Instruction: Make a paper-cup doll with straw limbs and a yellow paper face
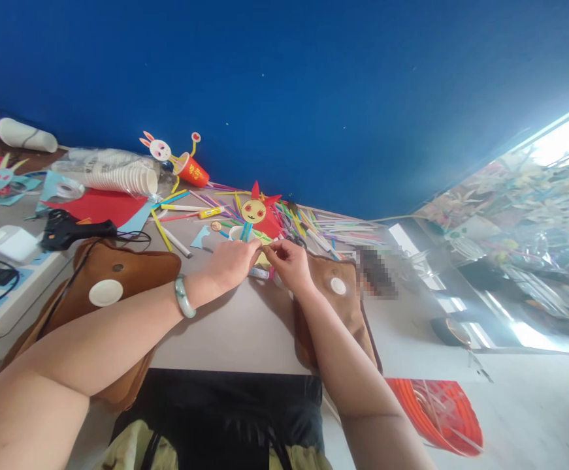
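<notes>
Head view looks down over a dark lap onto a pale desk [225, 326]. Nearest, a brown pad [132, 274] with a white disc lies under the left forearm, and a second brown pad [343, 294] sits beside the right wrist. Left hand [232, 261], with a green bangle [185, 296] at the wrist, and right hand [289, 261] meet fingertip to fingertip over a small yellow piece [263, 256]; both grips are pinched closed on it, though the fingers hide most of it and what it is cannot be told. A marker [259, 273] lies just beneath them. Beyond stand a yellow-faced paper figure [255, 210] among scattered straws [313, 225], a red cup [193, 171] with a rabbit face, a lying stack of white cups [117, 177] and red paper [100, 205]. At far left, a black glue gun [68, 228] lies near a power strip [4, 294], which the frame cuts off. A blue wall [313, 85] backs the desk. At right, a patch is blurred out, and an orange basket [441, 411] rests on the floor.
</notes>
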Demonstrator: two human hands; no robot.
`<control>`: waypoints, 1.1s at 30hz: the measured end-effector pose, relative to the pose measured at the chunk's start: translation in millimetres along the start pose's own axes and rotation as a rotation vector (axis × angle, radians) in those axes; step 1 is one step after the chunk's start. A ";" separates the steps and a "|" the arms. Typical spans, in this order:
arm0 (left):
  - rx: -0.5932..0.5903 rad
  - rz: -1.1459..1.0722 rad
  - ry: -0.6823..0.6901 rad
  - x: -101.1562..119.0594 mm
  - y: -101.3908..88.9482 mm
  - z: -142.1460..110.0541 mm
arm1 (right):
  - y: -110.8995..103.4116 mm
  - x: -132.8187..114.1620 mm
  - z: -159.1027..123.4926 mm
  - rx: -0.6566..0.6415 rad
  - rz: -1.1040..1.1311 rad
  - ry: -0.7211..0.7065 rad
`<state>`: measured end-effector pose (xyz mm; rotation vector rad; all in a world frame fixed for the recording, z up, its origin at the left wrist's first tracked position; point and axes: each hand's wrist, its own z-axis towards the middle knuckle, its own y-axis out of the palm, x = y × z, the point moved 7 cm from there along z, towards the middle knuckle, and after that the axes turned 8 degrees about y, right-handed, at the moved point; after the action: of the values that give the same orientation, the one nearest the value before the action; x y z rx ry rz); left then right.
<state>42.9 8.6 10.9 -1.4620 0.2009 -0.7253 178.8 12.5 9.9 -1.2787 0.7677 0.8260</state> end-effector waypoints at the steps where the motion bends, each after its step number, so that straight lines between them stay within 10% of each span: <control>1: -0.008 -0.005 0.001 0.4 0.2 -0.2 | 0.2 0.2 0.1 0.000 -0.004 -0.003; 33: -0.013 0.004 -0.012 -1.6 2.8 -0.3 | -0.1 1.5 -0.4 0.021 0.030 0.032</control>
<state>42.4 9.0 7.8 -1.4772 0.1994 -0.7131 179.6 12.2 8.6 -1.2668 0.8211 0.8210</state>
